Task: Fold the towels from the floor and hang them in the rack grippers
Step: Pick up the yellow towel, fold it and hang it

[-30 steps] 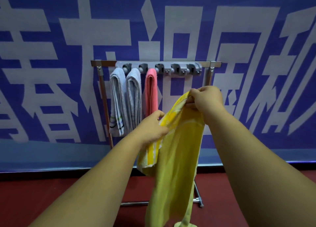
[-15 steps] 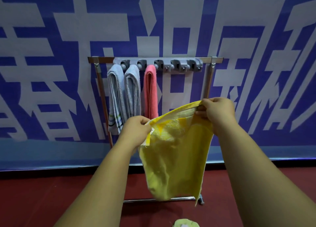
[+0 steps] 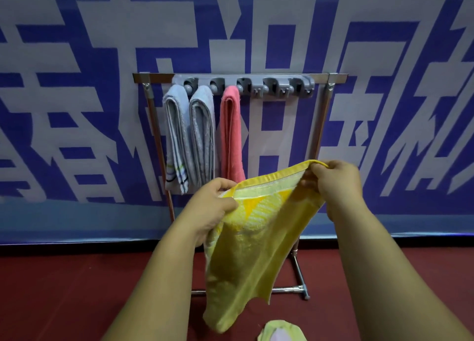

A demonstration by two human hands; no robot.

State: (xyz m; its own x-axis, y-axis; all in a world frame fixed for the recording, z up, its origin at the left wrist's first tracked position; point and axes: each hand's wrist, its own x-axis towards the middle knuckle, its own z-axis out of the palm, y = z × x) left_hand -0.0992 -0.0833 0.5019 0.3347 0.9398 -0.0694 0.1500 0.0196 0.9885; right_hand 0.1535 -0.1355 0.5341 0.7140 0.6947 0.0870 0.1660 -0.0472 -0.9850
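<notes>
Now the yellow towel [image 3: 251,238] hangs halved, shorter than a second ago, its top edge pinched between the left hand [image 3: 213,207] and right hand [image 3: 336,184], in front of the rack [image 3: 332,76]; probably another fold remains.

- A staged indoor space, perhaps a hall.
- Behind the rack [image 3: 336,77]: a big blue banner [image 3: 77,135] with white characters.
- Under the rack: dark red floor [image 3: 64,289].

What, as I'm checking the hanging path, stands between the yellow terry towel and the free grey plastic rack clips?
Nothing visible does. The yellow terry towel, gripped by left hand and right hand, hangs below the free grey clips, right of the pink towel.
</notes>
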